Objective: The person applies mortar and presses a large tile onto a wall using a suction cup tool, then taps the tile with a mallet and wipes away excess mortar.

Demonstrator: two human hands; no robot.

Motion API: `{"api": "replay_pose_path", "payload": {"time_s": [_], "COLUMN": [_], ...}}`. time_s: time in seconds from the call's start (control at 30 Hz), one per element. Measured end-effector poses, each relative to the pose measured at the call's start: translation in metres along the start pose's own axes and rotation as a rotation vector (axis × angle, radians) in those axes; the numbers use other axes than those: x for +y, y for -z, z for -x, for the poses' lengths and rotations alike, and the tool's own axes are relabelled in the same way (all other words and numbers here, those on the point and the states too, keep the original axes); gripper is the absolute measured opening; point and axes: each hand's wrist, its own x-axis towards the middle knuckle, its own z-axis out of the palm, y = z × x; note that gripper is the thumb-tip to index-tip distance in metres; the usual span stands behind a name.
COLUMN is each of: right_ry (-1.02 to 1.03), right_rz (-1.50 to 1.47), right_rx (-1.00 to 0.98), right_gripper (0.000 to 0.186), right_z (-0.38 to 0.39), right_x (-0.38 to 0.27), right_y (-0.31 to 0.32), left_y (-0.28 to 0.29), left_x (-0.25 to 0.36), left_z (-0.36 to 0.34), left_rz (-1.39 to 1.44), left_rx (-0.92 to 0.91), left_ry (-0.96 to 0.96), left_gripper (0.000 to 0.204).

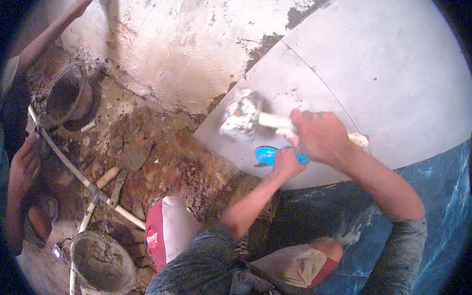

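Observation:
My right hand [322, 135] is wrapped round the pale handle of a mallet [242, 116]. The mallet's thick head, blotched white and grey, is slightly blurred and hangs above a large light-grey tile [415, 76]. Just below it, my left hand [289, 163] grips a blue suction cup lifter [267, 155] that rests on the tile. A blue round part shows on each side of the fist; its handle is hidden under my fingers. The two hands are close together, and my right wrist overlaps the lifter's right end in view.
Dark blue marbled tiles [432, 175] border the pale ones. A rough plastered wall [172, 46] rises beyond broken earth. Two mortar pans [103, 262], white pipes [64, 149] and a trowel [136, 153] lie left. A co-worker's hand [25, 163] and raised arm [55, 29] show at far left.

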Motion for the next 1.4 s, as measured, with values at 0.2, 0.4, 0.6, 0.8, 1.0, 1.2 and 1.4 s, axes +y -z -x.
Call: {"api": "replay_pose_path", "payload": {"time_s": [0.2,0.4,0.6,0.8,1.0,1.2,1.4], "right_ry": [-0.053,0.087,-0.050,-0.066,-0.018,-0.226,-0.178], "right_rz": [0.062,0.005,0.060,0.048,-0.056,0.064,-0.137], "right_rx": [-0.087,-0.004,0.028,-0.053,0.136,0.003,0.125], "right_gripper": [0.032,0.030,0.030,0.035,0.035,0.038,0.042], "right_z": [0.015,0.014,0.021,0.027,0.034,0.029,0.060], "right_x": [0.026,0.004,0.021,0.028,0.009,0.040,0.019], "right_y": [-0.004,0.018,0.001,0.000,0.017,0.001,0.007], "left_y": [0.017,0.000,-0.001,0.002,0.019,0.006,0.002], "left_x": [0.037,0.015,0.020,0.030,0.033,0.031,0.007], "left_z": [0.013,0.001,0.001,0.018,0.010,0.005,-0.001], "left_rz": [-0.068,0.181,-0.033,-0.031,-0.043,-0.076,-0.209], "left_rx": [-0.089,0.254,-0.003,-0.006,0.040,-0.077,-0.048], "left_ry": [0.044,-0.220,0.002,0.022,-0.063,0.032,-0.034], "left_gripper": [0.032,0.029,0.023,0.018,0.022,0.026,0.027]}}
